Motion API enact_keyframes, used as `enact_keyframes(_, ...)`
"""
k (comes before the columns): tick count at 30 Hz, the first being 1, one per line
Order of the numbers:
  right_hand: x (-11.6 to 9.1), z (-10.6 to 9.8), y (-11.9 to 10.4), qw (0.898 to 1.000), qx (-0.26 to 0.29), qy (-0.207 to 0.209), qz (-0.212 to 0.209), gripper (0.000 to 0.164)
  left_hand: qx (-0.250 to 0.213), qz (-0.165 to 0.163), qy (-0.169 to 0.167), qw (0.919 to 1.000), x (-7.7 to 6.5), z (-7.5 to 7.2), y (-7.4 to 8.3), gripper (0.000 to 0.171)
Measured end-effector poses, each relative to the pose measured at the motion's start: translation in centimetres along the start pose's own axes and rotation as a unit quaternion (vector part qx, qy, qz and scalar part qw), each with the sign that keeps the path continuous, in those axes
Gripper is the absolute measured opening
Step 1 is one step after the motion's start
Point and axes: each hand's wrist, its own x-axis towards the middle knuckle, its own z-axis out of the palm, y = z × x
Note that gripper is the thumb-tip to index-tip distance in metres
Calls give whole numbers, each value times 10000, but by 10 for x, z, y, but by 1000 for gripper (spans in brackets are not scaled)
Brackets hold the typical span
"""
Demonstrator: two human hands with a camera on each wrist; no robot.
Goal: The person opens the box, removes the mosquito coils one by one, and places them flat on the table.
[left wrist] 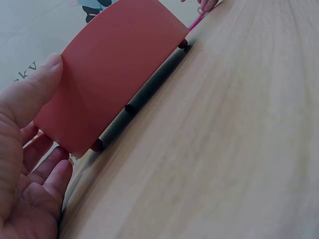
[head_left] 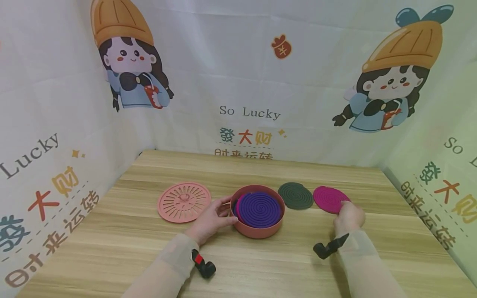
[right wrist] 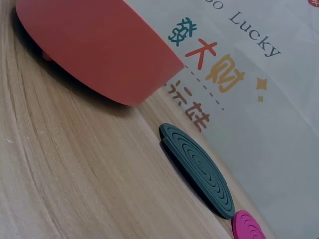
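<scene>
A round salmon-pink mosquito coil box point(head_left: 257, 232) stands uncovered on the table, seen from the side in both wrist views. Inside it a purple mosquito coil point(head_left: 260, 210) lies over a magenta one, whose edge shows at the left. My left hand point(head_left: 212, 219) holds the box by its left side, thumb on the wall near the rim, fingers around the far side. Over to the right, my right hand point(head_left: 349, 217) pinches the right edge of another magenta mosquito coil point(head_left: 328, 199), which lies low over the table. That hand's fingers are outside the right wrist view.
The slotted pink lid point(head_left: 184, 198) with a small knob lies left of the box. Between the box and the magenta coil lies a dark green mosquito coil point(head_left: 295, 195). A printed white cloth point(head_left: 246, 82) hangs behind the wooden table point(head_left: 268, 265) and along its sides.
</scene>
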Motion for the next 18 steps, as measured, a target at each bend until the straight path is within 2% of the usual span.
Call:
enact_keyframes(6,-5,-1,0,9999,-26,-105,-133,65,-16,8,19,10000,0,0,1,77)
enact_keyframes(12,-18,4,1,9979,-418,-300,-403,65,-46,-10,10,10000,2,-1,-2,77)
enact_keyframes(18,-33,15,4,9908,-873,-916,-475,62,-41,-20,-4,10000,2,-2,-3,77)
